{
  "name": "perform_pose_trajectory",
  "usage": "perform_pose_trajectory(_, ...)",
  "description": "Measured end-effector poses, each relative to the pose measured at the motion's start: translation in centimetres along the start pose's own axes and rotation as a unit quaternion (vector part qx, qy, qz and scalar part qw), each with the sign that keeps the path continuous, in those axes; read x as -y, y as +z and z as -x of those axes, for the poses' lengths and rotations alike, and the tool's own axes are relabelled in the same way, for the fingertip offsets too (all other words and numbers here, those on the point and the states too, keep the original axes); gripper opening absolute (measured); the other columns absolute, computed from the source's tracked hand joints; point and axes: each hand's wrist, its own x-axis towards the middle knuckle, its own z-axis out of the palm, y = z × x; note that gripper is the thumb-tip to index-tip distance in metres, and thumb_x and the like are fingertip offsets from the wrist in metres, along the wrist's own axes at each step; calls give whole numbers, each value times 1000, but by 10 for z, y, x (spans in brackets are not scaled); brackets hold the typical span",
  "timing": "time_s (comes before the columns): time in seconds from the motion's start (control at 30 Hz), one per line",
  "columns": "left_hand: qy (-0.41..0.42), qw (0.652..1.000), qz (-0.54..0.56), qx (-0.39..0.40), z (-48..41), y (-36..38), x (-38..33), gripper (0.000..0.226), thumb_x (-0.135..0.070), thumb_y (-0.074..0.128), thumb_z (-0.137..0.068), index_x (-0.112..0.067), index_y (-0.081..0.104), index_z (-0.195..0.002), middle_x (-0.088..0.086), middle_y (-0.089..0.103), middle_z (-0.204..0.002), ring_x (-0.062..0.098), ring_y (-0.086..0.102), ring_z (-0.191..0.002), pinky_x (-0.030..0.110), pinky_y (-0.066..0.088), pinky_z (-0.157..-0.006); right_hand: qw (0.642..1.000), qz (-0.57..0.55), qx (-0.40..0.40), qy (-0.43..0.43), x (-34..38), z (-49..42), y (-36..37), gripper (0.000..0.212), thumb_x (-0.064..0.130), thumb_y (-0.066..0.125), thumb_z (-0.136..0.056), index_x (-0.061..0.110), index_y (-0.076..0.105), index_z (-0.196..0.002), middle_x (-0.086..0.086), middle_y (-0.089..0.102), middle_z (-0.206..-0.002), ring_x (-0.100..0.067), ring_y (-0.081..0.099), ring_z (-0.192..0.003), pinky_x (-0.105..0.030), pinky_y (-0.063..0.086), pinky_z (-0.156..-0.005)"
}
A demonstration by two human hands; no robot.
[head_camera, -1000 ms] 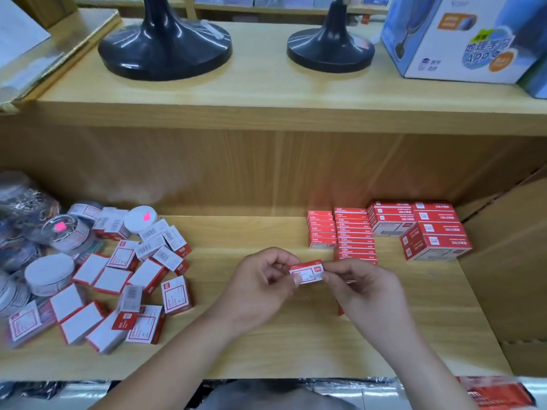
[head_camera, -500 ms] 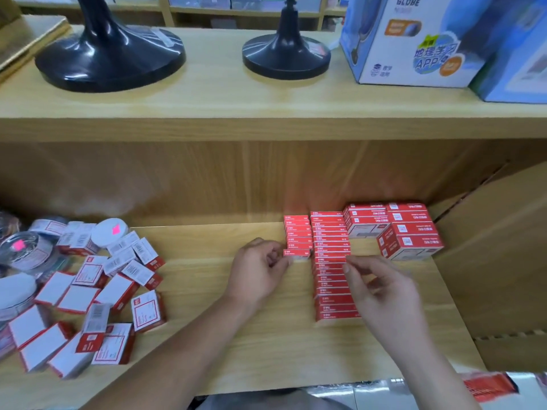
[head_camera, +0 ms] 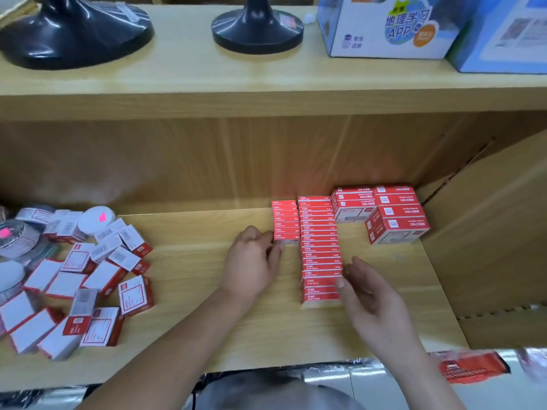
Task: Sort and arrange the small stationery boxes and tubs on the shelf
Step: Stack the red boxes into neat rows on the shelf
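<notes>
Two rows on shelf (head_camera: 207,321): left hand (head_camera: 254,261), fingertips curled, pinches front box (head_camera: 288,240) at near end of short row (head_camera: 284,218); right hand (head_camera: 373,294), fingers loosely spread and empty, thumb against long row (head_camera: 319,250); best to seat box flush, edges aligned with neighbours, before releasing.

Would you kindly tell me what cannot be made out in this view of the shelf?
Head view:
Print on the red boxes: too small, blurred.
Tubs at left: cut off by the frame edge.
Front box of the short row: partly behind the left hand, grip unclear.
Red packet below the shelf: blurred.
</notes>
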Motion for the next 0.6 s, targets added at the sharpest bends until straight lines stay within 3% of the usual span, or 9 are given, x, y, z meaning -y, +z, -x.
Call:
perform_pose_trajectory(0.07,-16,999,23,-15,12,-6,-1,12,-23,68,-90,-16,73,-98,-4,49,-78,18,57,-70,33,49,-67,999,18,29,-3,-6,5,-4,49,35,79,-80,35,60,-125,26,71,-109,4,65,-107,-13,50,-90)
perform_pose_trajectory(0.13,-5,997,71,2,34,-12,-6,18,-19,67,-86,-16,74,-102,-5,54,-82,12,58,-71,32,53,-70,993,104,48,-28,-14,7,-11,50,41,84,-76,44,61,-121,19,67,-107,0,62,-105,-20,50,-88)
perform_pose_trajectory(0.2,28,994,73,80,56,-15,-16,37,-29,65,-83,-18,71,-118,-6,56,-92,11,60,-83,32,55,-76,978,190,62,-54,-19,5,-14,60,53,80,-74,42,60,-130,16,58,-102,-1,56,-104,-24,48,-89)
perform_pose_trajectory(0.27,67,990,7,123,66,-11,-25,54,-46,65,-81,-21,64,-129,-7,52,-99,15,56,-94,33,53,-82,965,237,81,-78,-25,0,-14,65,60,69,-73,40,58,-134,17,51,-98,-3,52,-101,-27,47,-90)
perform_pose_trajectory(0.4,85,983,-97,127,70,-2,-38,70,-71,49,-87,-29,50,-143,-9,45,-106,13,47,-101,31,47,-88,948,277,106,-118,-33,-6,-13,60,56,58,-82,37,54,-138,12,48,-93,-14,51,-98,-36,49,-89)
perform_pose_trajectory(0.6,64,981,-153,97,81,10,-44,69,-65,40,-96,-25,39,-152,-7,44,-107,17,50,-100,36,44,-84,929,320,111,-150,-40,-7,-11,53,45,51,-94,35,44,-145,12,41,-93,-16,45,-96,-26,35,-83)
